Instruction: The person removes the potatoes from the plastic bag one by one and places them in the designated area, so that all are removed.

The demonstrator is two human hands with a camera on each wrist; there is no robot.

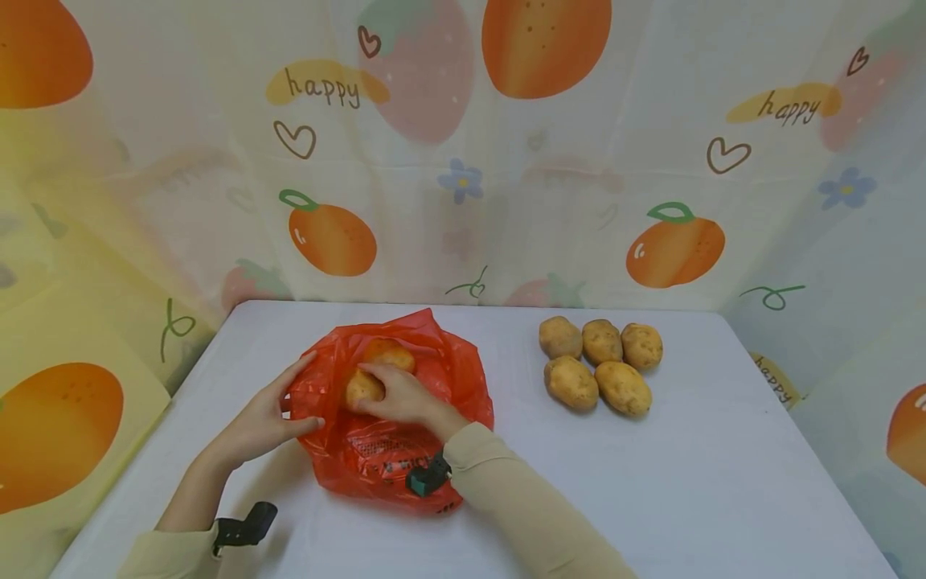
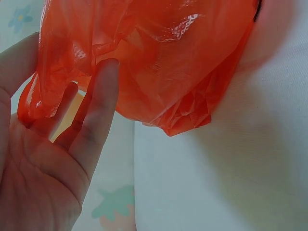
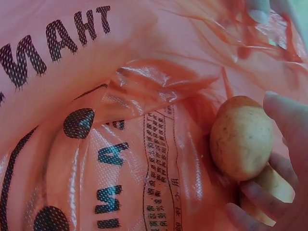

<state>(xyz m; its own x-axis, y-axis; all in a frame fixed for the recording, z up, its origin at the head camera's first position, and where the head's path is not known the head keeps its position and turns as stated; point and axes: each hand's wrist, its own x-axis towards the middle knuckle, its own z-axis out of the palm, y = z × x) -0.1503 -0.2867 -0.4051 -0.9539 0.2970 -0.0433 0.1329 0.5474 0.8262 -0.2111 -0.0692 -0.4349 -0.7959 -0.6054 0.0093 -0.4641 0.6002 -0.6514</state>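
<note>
A red plastic bag (image 1: 473, 386) lies with its mouth spread open, black print on its side. Two potatoes show inside it: one at the front left (image 1: 362, 391), the other (image 1: 391, 352) just behind. Reaching into the bag, my right hand (image 1: 401, 396) holds the front potato (image 3: 240, 139), thumb at one side and fingers curled at the other. The second potato (image 3: 275, 187) is partly hidden behind those fingers. My left hand (image 1: 262, 418) grips the bag's left rim, with the thin red film between thumb and fingers (image 2: 98, 106).
To the right of the bag, several potatoes (image 1: 571, 383) sit in a tight group on the white table (image 1: 687, 490). A fruit-printed cloth (image 1: 506, 225) hangs behind the table. Each wrist wears a small black camera (image 1: 247, 524).
</note>
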